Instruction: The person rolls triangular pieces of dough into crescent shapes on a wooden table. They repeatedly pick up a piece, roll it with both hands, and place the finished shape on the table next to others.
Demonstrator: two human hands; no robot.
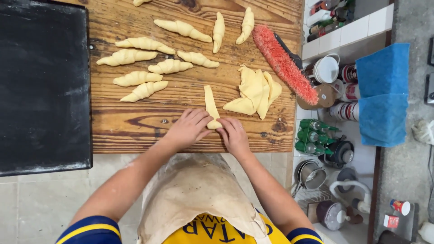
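— Pale yellow dough strip (210, 103) lying on the wooden desk (135, 126), near end curled into a small roll. Both hands working it?

— Yes. Left hand (189, 128) and right hand (234, 135) pressing down on that rolled end, fingers (202, 118) spread flat and half-curled over it, not closing round anything. Meeting right over the roll, fingertips almost touching.

— Rolling only just starting, then?

— Looking that way. Most of the strip lying flat and straight, pointing away from the body.

— Finished ones?

— Sitting further up the desk: a cluster of rolled crescents (140, 68), fanning out left and centre, about ten showing, one cut off at the top edge.

— Anything waiting?

— A small heap of cut triangles (255, 92) just right of the strip, overlapping, so hard counting them. Judging by that, well past halfway but several pieces left.

— Around it?

— Dark tray (43, 86) lying left of the desk, nothing on it. Red brush (285, 63) resting beside the heap.
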